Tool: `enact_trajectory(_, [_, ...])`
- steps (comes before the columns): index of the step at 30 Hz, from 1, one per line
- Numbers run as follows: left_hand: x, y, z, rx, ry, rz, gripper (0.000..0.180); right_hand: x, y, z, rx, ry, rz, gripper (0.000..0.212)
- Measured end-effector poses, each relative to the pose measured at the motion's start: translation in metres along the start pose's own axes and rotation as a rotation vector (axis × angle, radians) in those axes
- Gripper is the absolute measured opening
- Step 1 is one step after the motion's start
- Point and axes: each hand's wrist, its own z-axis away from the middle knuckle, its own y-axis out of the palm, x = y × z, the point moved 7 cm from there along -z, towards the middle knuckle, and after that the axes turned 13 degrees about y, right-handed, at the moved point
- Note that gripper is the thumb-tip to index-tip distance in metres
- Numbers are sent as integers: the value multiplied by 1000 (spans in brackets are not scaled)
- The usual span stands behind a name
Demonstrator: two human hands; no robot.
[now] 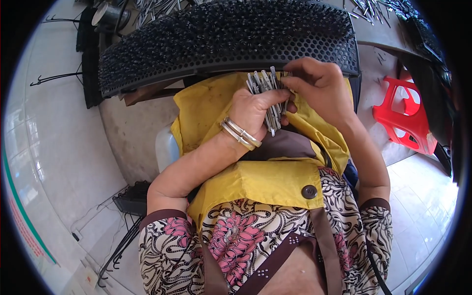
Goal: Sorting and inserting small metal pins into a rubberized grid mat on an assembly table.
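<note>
My left hand [250,109] is wrapped round a bundle of thin, flat silver metal strips [272,118], held tilted above my lap. Their ends fan out past the thumb at the top and stick out below the fingers. Two metal bangles circle that wrist. Against the right side of the bundle, my right hand [322,86] has its thumb and fingertips pinched together; what lies between them is too small to make out. Just beyond both hands stands a long black perforated rack [327,53], packed with many dark upright pieces [221,32].
A yellow apron [206,101] covers my lap. A red plastic stool [410,113] stands on the right. Loose metal strips [368,10] lie on the table behind the rack, with a metal cup [109,17] at far left. Black hooked rods [59,76] jut out at the left.
</note>
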Motion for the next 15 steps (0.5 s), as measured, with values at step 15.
enact_trajectory(15, [4,0,4,-73,-78,-32,20,12,-40,-27,-661,-533,224,14])
